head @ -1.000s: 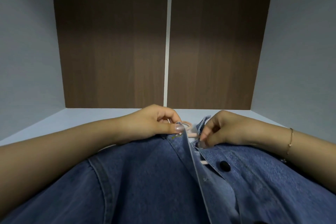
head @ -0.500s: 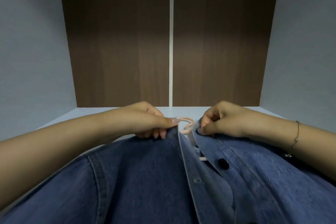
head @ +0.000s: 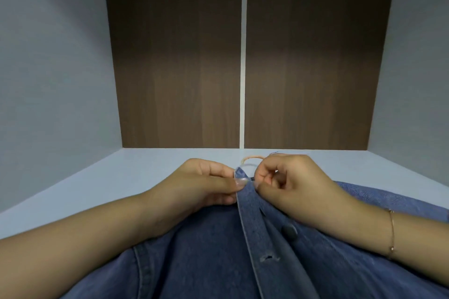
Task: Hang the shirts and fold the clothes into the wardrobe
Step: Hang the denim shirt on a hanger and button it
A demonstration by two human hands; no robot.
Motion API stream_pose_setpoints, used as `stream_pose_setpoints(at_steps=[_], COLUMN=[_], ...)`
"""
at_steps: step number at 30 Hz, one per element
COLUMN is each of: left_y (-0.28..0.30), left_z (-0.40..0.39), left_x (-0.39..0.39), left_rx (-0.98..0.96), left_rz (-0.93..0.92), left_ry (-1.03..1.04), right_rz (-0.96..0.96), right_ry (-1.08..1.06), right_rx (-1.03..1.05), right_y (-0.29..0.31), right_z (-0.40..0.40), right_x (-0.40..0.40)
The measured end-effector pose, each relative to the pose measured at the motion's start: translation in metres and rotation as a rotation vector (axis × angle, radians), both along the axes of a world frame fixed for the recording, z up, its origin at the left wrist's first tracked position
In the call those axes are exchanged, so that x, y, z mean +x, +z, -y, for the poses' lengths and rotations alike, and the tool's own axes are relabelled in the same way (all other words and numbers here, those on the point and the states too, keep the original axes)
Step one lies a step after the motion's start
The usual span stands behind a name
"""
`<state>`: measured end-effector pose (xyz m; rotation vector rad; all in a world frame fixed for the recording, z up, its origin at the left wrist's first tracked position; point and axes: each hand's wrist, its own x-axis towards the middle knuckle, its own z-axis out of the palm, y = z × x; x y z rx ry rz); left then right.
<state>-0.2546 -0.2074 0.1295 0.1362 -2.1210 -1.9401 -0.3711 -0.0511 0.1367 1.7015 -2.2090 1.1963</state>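
A blue denim shirt [head: 206, 257] lies spread on the pale shelf floor [head: 97, 184] of the wardrobe, collar end away from me. My left hand [head: 206, 184] pinches the left front placket near its top edge. My right hand [head: 289, 182] pinches the right front edge just beside it, so the two edges meet between my thumbs. The pink hook of a hanger [head: 251, 159] sticks out beyond the collar, above my fingers; the rest of the hanger is hidden under the denim. A dark button [head: 289, 232] shows lower on the placket.
The wardrobe compartment has a dark wood-grain back panel [head: 182, 68] split by a white strip [head: 243, 56], with pale grey side walls [head: 53, 68] left and right. A thin bracelet [head: 391, 233] circles my right wrist.
Both hands have drawn the two front edges of the shirt together at the top. My right hand turned palm-up and moved closer to the left; the gap showing the hanger has closed.
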Motion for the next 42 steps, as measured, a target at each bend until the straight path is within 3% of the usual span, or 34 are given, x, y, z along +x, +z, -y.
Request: stream_pose_setpoints(at_steps=[6,11,17,22,24,29,34,42], left_y=[-0.001,-0.001,-0.001,-0.002,0.000,0.001,-0.001,-0.003], left_z=[0.001,0.000,0.002,-0.003,-0.005,-0.008,-0.011,-0.012], left_x=[0.001,0.003,0.000,0.005,0.002,-0.008,-0.015,-0.015], left_rx=[-0.020,-0.023,0.134,-0.156,-0.237,-0.403,-0.532,-0.637], left_rz=[-0.009,-0.019,-0.014,-0.100,-0.163,-0.175,-0.136,-0.179], left_ry=[0.025,-0.025,0.022,0.004,0.070,0.138,0.177,0.167], right_rz=[-0.109,-0.262,-0.288,-0.260,-0.157,0.363,0.930,0.904], right_ry=[0.118,0.146,0.180,0.181,0.161,0.036,0.042,-0.054], right_rx=[-0.145,-0.147,-0.146,-0.174,-0.189,-0.083,-0.014,-0.012], right_y=[-0.003,-0.002,-0.003,-0.003,-0.003,-0.003,0.009,0.003], right_z=[-0.008,-0.010,-0.013,-0.012,-0.011,-0.010,-0.013,-0.006], right_x=[-0.006,-0.007,-0.007,-0.004,-0.003,0.002,0.012,0.016])
